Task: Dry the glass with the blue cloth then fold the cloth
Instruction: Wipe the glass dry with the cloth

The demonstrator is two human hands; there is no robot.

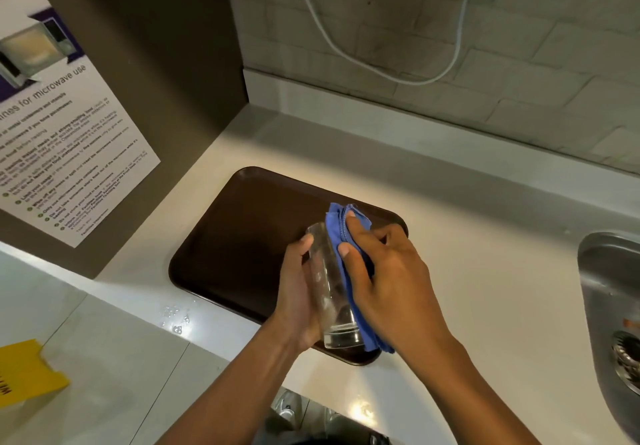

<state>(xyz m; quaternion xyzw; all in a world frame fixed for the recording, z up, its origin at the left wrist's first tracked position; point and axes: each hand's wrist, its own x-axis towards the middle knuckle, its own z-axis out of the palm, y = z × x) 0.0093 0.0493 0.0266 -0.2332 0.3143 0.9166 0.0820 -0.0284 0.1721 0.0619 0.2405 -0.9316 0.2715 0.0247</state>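
**A:** What are the hands doing right now?

**B:** The left hand (298, 292) is gripping the glass (330, 289), fingers wrapping its far side, base towards the person and mouth pointing away. The right hand (384, 282) is pressing the blue cloth (341, 233) flat against the glass's right wall, so both hands are closing on the glass from opposite sides with the cloth sandwiched between.

**A:** And where is all that sitting?

**B:** It isn't sitting; it's being held in the air, just above the near right part of a brown tray (242, 237) lying on the pale counter (467, 237). A steel sink (602, 289) is showing at the right edge, and water drops (175, 320) are lying on the counter left of the tray.

**A:** Which step, then?

**B:** I'd judge drying, the outside wall. The cloth is bunching, not folded.

**A:** What's needed next?

**B:** Probably turning the glass in the left hand so the cloth reaches the remaining wall and the inside, keeping a firm grip since wet glass could be slipping.
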